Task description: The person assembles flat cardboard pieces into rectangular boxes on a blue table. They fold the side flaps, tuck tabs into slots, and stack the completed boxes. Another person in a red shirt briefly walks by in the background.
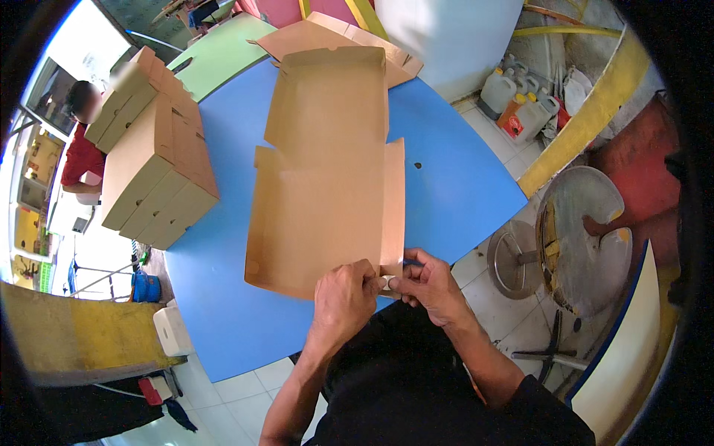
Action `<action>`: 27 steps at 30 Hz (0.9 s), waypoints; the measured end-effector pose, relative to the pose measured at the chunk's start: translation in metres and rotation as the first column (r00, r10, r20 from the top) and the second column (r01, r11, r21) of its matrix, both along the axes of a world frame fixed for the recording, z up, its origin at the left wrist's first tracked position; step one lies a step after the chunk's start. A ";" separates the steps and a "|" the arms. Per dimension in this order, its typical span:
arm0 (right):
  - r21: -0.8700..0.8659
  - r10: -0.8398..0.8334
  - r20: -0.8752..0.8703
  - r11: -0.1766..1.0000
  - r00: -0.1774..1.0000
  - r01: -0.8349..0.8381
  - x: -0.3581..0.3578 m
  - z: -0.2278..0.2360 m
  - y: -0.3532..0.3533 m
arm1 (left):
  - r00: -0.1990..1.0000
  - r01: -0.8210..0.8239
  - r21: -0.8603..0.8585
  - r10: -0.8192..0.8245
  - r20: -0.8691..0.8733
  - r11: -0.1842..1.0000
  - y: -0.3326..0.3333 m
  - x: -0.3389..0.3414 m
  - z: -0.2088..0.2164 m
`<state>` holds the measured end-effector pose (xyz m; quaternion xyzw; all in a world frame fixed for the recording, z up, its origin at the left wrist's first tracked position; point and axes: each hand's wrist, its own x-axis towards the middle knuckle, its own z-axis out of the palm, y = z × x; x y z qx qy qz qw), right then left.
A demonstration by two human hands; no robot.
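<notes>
A brown cardboard box (320, 215) lies opened out on the blue table (461, 171), its lid spread flat away from me. The side walls stand partly raised. At its near right corner my left hand (346, 297) is closed, with thumb and fingers pinching the cardboard edge. My right hand (431, 290) grips the same corner from the right side, thumb on the inside and fingers behind. Between the two hands shows a small white piece (387, 282), perhaps the pale side of a corner flap. The fingertips partly hide that corner.
Folded boxes (149, 156) stand stacked at the table's left. More flat cardboard (327, 33) lies at the far edge, by a green table (223, 52). A person in red (80, 156) is beyond the stack. A round stool (584, 230) and plastic jugs (520, 104) are on the right.
</notes>
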<state>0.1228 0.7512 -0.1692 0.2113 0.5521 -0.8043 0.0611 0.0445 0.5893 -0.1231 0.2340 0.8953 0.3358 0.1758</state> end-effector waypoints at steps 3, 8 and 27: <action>-0.106 0.000 0.005 0.994 1.000 0.001 0.002 0.002 0.000 | 0.998 0.007 0.027 -0.008 0.059 1.000 0.001 0.000 0.000; -0.027 -0.065 -0.063 0.998 0.996 0.063 -0.006 0.001 0.000 | 0.995 -0.001 0.053 -0.004 0.102 0.999 0.003 -0.005 0.000; 0.174 -0.024 -0.036 0.984 0.999 0.029 -0.015 -0.003 -0.001 | 0.968 -0.069 0.219 0.012 0.251 0.973 0.003 -0.009 -0.009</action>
